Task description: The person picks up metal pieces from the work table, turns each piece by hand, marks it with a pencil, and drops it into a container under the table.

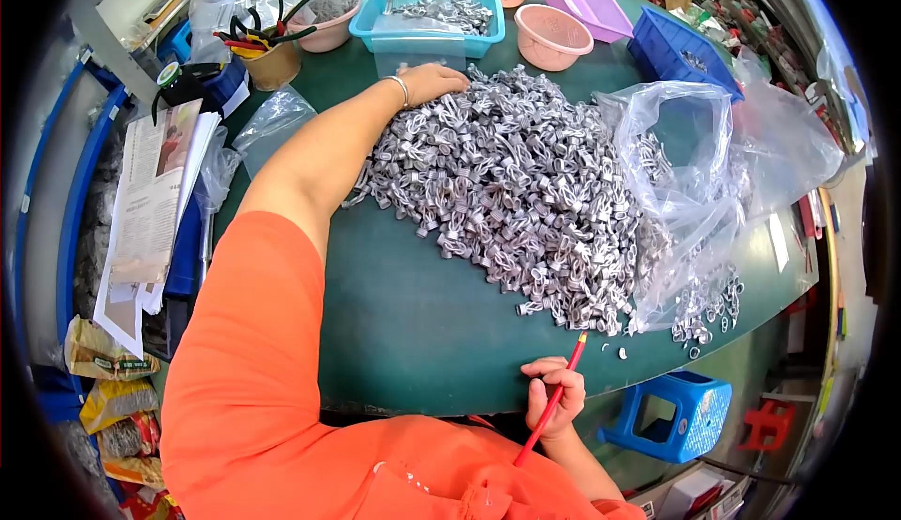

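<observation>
A big heap of small grey metal clasps (507, 173), looped pieces with short caps, is spread over the green table (404, 332). My left hand (434, 84), with a bangle at the wrist, rests at the heap's far left edge, its fingers stretched out and partly over the pieces. Near the table's front edge, my right hand (556, 396) is closed around a thin red stick (539, 433) with a yellowish tip, pencil-like in shape. The stick slants upward, its tip close to the near edge of the heap.
A clear plastic bag (671, 210) covers the heap's right side. Behind stand a turquoise basin (361, 27), a pink bowl (554, 41), a purple tray (601, 13), a blue bin (676, 60) and a pot of pliers (272, 68). A blue stool (699, 417) stands below the table.
</observation>
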Motion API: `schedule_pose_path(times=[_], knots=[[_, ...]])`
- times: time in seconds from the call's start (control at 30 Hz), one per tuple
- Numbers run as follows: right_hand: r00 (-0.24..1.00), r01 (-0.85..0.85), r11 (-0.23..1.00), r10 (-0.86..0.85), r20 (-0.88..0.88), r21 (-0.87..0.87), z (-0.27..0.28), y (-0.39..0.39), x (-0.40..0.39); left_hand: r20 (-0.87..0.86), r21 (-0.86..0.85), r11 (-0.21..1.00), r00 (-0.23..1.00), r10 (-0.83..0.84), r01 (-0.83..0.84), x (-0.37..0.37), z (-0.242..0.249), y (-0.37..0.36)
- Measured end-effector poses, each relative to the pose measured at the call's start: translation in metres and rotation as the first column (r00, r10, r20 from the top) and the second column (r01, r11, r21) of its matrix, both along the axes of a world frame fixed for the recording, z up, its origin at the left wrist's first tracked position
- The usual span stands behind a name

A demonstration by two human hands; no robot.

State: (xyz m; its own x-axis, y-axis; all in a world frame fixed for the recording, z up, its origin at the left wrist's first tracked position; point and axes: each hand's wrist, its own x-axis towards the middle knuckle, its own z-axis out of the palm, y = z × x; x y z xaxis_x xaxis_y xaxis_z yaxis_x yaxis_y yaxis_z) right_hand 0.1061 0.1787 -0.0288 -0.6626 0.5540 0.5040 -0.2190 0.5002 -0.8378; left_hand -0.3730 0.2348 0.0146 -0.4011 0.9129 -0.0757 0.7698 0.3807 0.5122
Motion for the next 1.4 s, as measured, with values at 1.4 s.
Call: schedule_pose_path(times=[1.4], knots=[[0.986,0.108,0.971,-0.132,0.102,0.214,0.007,-0.003,-0.007,0.928,0.207,0.323,0.290,0.235,-0.924,-0.042,-0.017,-0.017]])
